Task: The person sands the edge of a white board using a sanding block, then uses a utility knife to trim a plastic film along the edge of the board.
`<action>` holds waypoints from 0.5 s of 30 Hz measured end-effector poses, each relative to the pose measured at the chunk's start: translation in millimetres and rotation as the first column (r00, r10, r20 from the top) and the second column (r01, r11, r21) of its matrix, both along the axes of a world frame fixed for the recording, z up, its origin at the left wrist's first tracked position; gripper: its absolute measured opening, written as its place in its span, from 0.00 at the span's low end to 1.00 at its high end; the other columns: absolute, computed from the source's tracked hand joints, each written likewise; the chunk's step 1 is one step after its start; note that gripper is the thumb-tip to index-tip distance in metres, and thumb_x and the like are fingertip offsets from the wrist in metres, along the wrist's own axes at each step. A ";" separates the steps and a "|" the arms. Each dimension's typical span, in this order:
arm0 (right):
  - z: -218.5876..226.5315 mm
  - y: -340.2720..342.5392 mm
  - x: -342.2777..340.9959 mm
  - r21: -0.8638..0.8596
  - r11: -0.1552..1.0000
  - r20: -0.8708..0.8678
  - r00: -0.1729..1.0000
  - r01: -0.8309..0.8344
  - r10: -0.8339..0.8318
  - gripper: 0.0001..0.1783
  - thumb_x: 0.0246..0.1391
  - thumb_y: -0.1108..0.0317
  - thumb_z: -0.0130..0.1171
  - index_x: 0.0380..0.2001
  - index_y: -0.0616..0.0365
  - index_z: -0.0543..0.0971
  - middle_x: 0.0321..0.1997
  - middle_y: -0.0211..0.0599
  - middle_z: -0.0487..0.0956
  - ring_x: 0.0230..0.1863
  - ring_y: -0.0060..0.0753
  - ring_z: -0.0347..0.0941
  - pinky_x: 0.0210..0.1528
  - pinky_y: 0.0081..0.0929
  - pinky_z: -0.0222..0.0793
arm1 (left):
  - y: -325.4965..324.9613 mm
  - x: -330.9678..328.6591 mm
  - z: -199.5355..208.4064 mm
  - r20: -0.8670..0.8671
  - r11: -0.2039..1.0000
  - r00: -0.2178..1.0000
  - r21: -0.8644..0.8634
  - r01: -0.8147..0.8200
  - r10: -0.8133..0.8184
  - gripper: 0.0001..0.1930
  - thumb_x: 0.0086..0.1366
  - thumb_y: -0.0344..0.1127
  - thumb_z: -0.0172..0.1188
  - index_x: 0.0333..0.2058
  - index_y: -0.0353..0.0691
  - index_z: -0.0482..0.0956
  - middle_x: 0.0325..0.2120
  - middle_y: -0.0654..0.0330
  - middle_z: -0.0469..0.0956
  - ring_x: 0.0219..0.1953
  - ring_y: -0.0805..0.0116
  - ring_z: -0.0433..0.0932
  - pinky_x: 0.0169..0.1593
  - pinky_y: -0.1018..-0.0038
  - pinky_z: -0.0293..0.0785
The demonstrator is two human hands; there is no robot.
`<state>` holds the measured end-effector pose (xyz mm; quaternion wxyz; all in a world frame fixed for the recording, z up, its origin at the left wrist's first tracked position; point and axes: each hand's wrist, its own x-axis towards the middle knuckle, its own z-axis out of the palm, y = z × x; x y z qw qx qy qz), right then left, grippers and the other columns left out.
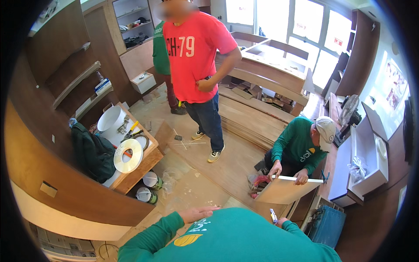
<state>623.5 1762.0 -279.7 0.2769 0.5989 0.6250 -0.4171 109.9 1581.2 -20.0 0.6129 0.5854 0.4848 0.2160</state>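
My left hand [198, 214] reaches in front of my green-sleeved chest, fingers stretched out and lying flat over a light brown wooden surface. Whether it touches that surface I cannot tell. At my chest's right side, my right hand [281, 221] is partly hidden by my sleeve and closed on a slim white-and-blue tool [273, 216] that points upward. Just beyond it, a crouching co-worker [299, 148] in green and a pale cap grips the top edge of a white panel [288, 190], which stands tilted.
A person [196, 65] in a red shirt stands ahead, another in green behind. To the left, a workbench [150, 153] carries edging rolls [128, 156] and tools, with paint cans [152, 180] below. A blue toolbox [326, 225] and a white drawer [371, 161] stand at right. Long boards [248, 113] lie beyond.
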 end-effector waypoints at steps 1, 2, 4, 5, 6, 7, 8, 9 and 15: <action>-2.6 3.7 -4.0 0.008 1.000 -0.023 0.999 -0.026 0.026 0.13 0.60 0.65 0.63 0.40 0.65 0.84 0.36 0.48 0.85 0.34 0.47 0.85 0.32 0.44 0.83 | -12.3 -17.5 -49.4 -0.280 1.000 0.960 -0.017 -0.005 0.000 0.30 0.71 0.57 0.53 0.64 0.47 0.73 0.68 0.51 0.65 0.71 0.54 0.60 0.73 0.59 0.54; -6.2 6.5 -3.6 0.016 0.999 -0.040 0.998 -0.044 0.045 0.12 0.59 0.68 0.64 0.39 0.67 0.84 0.36 0.48 0.85 0.34 0.46 0.86 0.30 0.44 0.84 | -27.8 -36.3 -99.2 -0.597 0.999 0.801 -0.006 0.049 -0.043 0.28 0.70 0.57 0.55 0.62 0.49 0.77 0.66 0.50 0.69 0.70 0.52 0.64 0.72 0.56 0.57; -19.4 14.2 5.1 0.007 0.981 0.038 0.980 -0.194 0.193 0.11 0.58 0.66 0.65 0.38 0.64 0.85 0.37 0.47 0.86 0.36 0.44 0.86 0.33 0.45 0.82 | -73.1 -55.0 -160.5 -0.947 0.990 0.302 -0.074 0.117 -0.107 0.24 0.62 0.57 0.59 0.49 0.50 0.85 0.53 0.55 0.81 0.57 0.51 0.76 0.59 0.56 0.72; -29.4 16.7 22.8 0.012 0.965 0.084 0.962 -0.260 0.258 0.12 0.57 0.65 0.65 0.38 0.62 0.86 0.38 0.46 0.86 0.37 0.44 0.86 0.36 0.45 0.81 | -79.7 -58.0 -179.9 -0.884 0.971 0.427 -0.233 -0.050 -0.190 0.20 0.62 0.52 0.58 0.46 0.50 0.86 0.46 0.52 0.84 0.49 0.49 0.80 0.54 0.57 0.76; -42.4 21.8 3.7 0.025 0.924 0.059 0.923 -0.383 0.381 0.12 0.56 0.64 0.65 0.38 0.59 0.87 0.38 0.45 0.87 0.38 0.43 0.86 0.39 0.45 0.80 | -157.6 -93.4 -226.5 -0.824 0.945 0.564 -0.149 -0.290 0.043 0.22 0.64 0.54 0.55 0.43 0.44 0.86 0.44 0.50 0.84 0.47 0.48 0.81 0.51 0.54 0.76; -62.6 25.6 28.4 0.091 0.857 0.065 0.862 -0.507 0.503 0.12 0.56 0.62 0.65 0.39 0.57 0.87 0.38 0.44 0.87 0.39 0.43 0.85 0.41 0.45 0.79 | -177.8 -100.8 -245.9 -0.822 0.987 0.566 -0.032 -0.155 0.063 0.21 0.66 0.50 0.52 0.41 0.42 0.87 0.44 0.49 0.84 0.47 0.45 0.81 0.54 0.56 0.76; -81.1 30.2 49.7 0.164 0.764 0.089 0.780 -0.624 0.619 0.12 0.56 0.60 0.64 0.39 0.55 0.88 0.37 0.43 0.87 0.39 0.43 0.85 0.43 0.45 0.78 | -191.0 -97.4 -257.8 -0.859 0.858 0.490 -0.358 -0.369 -0.147 0.21 0.68 0.47 0.50 0.45 0.42 0.87 0.50 0.49 0.83 0.51 0.48 0.81 0.55 0.56 0.75; -84.2 27.6 55.1 0.106 0.772 0.079 0.779 -0.627 0.622 0.12 0.57 0.60 0.64 0.39 0.55 0.88 0.37 0.43 0.87 0.39 0.43 0.85 0.42 0.45 0.78 | -227.7 -81.3 -260.7 -0.865 0.743 0.498 -0.370 -0.558 -0.056 0.20 0.67 0.45 0.51 0.48 0.43 0.86 0.54 0.49 0.80 0.55 0.50 0.80 0.56 0.57 0.75; -69.9 47.9 30.5 -0.128 0.766 0.075 0.764 -0.630 0.641 0.13 0.60 0.60 0.60 0.38 0.54 0.88 0.35 0.41 0.87 0.36 0.40 0.85 0.40 0.43 0.78 | -345.2 46.5 -264.3 -0.798 0.399 0.603 -0.556 -0.729 -0.010 0.30 0.68 0.58 0.45 0.51 0.39 0.84 0.54 0.45 0.80 0.57 0.48 0.79 0.59 0.58 0.73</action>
